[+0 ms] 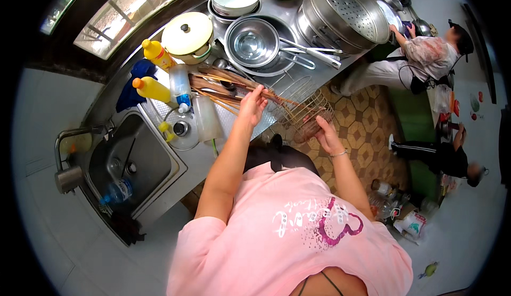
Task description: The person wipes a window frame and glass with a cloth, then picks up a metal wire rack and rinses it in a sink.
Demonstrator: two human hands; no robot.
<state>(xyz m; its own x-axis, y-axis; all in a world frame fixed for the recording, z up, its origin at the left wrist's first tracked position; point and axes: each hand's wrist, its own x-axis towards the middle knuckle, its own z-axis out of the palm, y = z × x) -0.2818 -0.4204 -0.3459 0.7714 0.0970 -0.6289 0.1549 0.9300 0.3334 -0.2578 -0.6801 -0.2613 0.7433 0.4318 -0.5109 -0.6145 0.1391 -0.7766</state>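
My right hand (328, 136) grips the lower end of a wire utensil basket (305, 106), which is tilted over the counter's front edge. My left hand (254, 106) pinches thin brown chopsticks (285, 99); their far ends reach in among the basket wires. Just beyond that hand, a pile of wooden utensils and chopsticks (211, 82) lies on the metal counter, with a dark ladle or spoon partly hidden among them. Beside the pile, a translucent plastic cylinder (206, 118) lies on its side.
Stacked steel bowls (252, 42) with handled utensils, a large steamer pot (347, 12) and a cream lidded pot (187, 32) crowd the counter. Yellow bottles (153, 89) stand near the sink (131, 164). Two other people (427, 58) work at the right; bottles and bags (399, 212) lie on the floor.
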